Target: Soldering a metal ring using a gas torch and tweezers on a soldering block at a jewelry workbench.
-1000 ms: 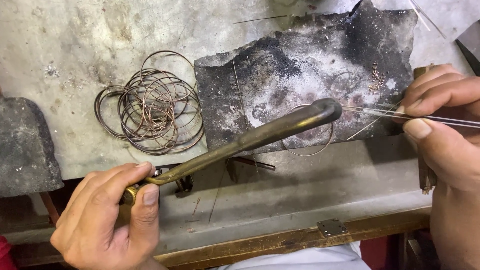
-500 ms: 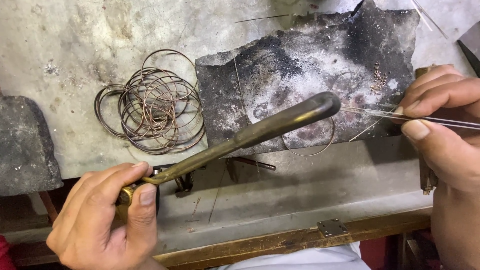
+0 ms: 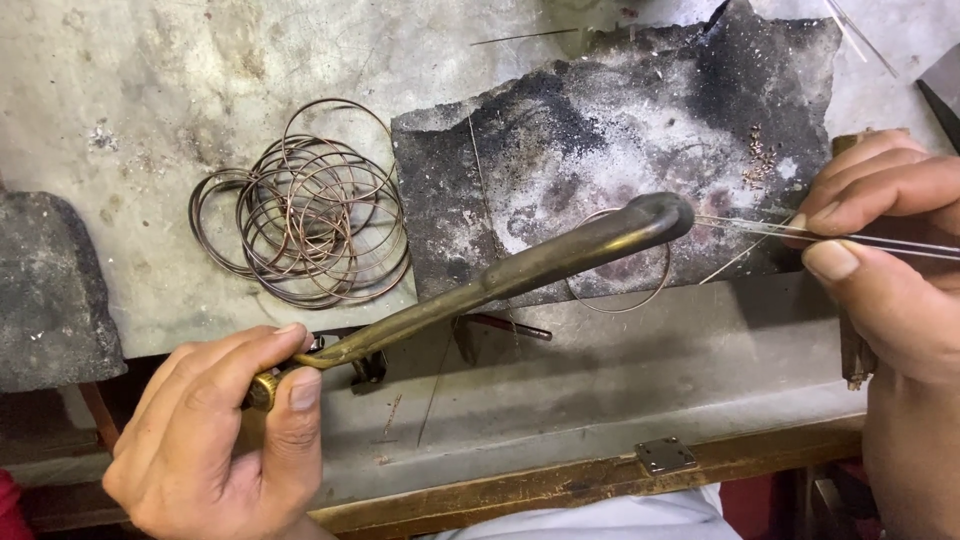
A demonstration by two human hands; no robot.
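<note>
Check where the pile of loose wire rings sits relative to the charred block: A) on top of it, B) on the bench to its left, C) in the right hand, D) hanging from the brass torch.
B: the pile of wire rings lies on the bench beside the left edge of the charred block; only a single wire ring lies on the block.

A heap of thin, coppery wire rings (image 3: pixel 305 225) lies tangled on the pale, stained stone table (image 3: pixel 150 90), left of centre. Just to their right sits a big, dark, scorched slab (image 3: pixel 560 130) with ashy grey patches and a small scatter of tiny metal bits (image 3: pixel 762 160) near its right end. A rough grey stone block (image 3: pixel 45 290) rests at the left edge. Along the near side runs a worn wooden rail (image 3: pixel 520 490) bearing a small metal hinge plate (image 3: pixel 668 455).
</note>
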